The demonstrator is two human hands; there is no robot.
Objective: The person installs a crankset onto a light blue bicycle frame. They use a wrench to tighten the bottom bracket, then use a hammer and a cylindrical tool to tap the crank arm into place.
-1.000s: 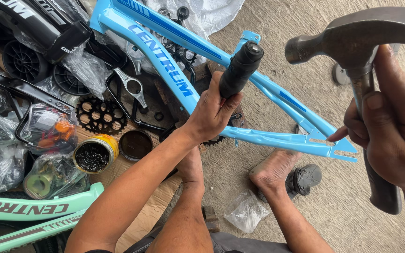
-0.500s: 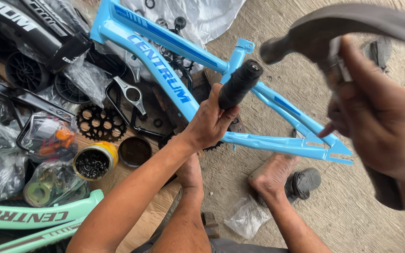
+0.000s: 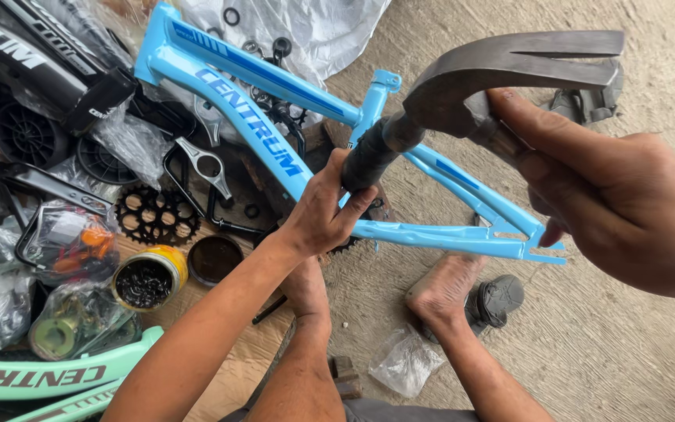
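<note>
Hammer meets black tube over blue bike frame.
Left hand grips tube, right hand grips hammer; grease-filled yellow tin lies left of the frame.

The hammer head meets the rod top, above the bicycle frame.

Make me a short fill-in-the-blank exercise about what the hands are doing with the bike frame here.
1. The right hand grips a steel ____ by the handle just under its head.
2. The left hand holds a black cylinder upright against a bicycle frame painted light ____.
3. The face of the tool in the right hand meets the ____ end of the black cylinder.
4. Beside the black sprocket sits a yellow ____ of dark grease.

Missing words: hammer; blue; top; can
</note>
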